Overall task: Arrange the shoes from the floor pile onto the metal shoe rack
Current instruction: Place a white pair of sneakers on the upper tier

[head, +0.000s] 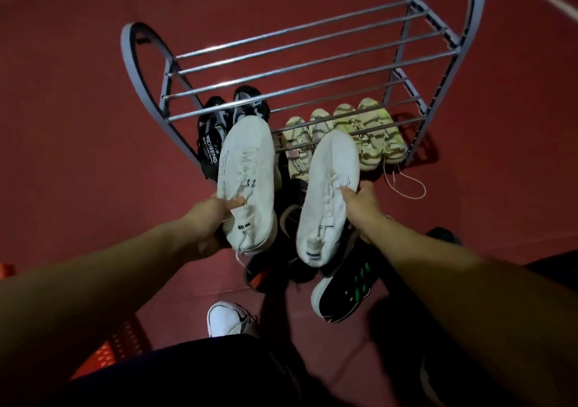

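Note:
The grey metal shoe rack stands against the red wall ahead of me. My left hand grips a white knit sneaker by its side, toe pointing at the rack. My right hand grips the matching white sneaker the same way. On the bottom shelf sit a black-and-white pair at the left and several cream sneakers at the right. Below the held shoes lies the floor pile, with a black shoe with green stripes and dark shoes.
A white sneaker with a dark swoosh lies on the red floor near my legs. An orange-red crate sits at the lower left. Loose laces trail on the floor from the cream shoes. The rack's upper bars carry nothing.

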### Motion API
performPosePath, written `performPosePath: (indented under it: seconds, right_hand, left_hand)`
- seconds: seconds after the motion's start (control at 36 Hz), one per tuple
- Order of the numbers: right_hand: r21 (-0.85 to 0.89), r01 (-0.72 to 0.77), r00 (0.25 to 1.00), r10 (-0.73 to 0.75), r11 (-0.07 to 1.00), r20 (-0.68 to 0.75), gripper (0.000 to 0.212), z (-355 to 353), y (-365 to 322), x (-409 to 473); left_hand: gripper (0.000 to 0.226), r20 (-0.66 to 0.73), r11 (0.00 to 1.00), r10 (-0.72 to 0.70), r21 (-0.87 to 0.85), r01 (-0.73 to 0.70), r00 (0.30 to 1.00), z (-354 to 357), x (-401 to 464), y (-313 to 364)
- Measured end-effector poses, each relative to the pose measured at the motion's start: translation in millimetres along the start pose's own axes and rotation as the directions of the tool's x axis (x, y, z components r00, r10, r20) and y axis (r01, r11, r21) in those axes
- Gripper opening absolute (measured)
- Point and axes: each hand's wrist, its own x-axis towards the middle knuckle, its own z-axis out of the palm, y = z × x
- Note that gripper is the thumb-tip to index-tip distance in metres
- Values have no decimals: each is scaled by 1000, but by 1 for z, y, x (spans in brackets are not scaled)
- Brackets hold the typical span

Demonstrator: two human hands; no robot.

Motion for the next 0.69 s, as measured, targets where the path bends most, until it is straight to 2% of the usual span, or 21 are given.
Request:
performPosePath:
  seconds: [0.11, 0.28, 0.42, 0.5, 0.56, 0.58, 0.64, 0.69]
  right_hand:
    - [-38, 122, 991, -124, 992, -55, 40, -18, -32, -13]
    - [-253, 275, 952, -299, 928, -64, 31, -30, -94, -36]
    - [-213, 333, 930, -357, 918, -83, 32, -45, -166, -50]
    - [-36, 277, 948, -280, 960, -154, 25, -61, -186, -59]
    - [182, 143, 989, -132, 973, -73, 15, -69, -189, -67]
    - [241, 98, 995, -95, 965, -25, 18, -71, -186, -68]
    - [210, 94, 996, -90, 973, -27, 19, -74, -176, -64]
    - [97, 115, 993, -113, 989, -35, 21, -71, -163, -60]
  left_hand:
    - [33, -8, 999, 35, -26, -36, 999, 4, -13, 7]
    - [35, 27, 989, 149, -15, -148, 989, 12, -31, 26]
    - [29, 117, 974, 216, -97, -205, 969, 12, -35, 31]
    - [31, 163, 972, 220, -114, -204, 962, 10, -36, 30]
    - [32, 162, 975, 214, -103, -199, 963, 9, -36, 29]
    - [32, 163, 977, 203, -100, -189, 965, 9, -36, 28]
    - [32, 152, 981, 185, -87, -174, 971, 8, -37, 28]
    - [29, 154, 989, 146, -46, -141, 977, 8, -36, 29]
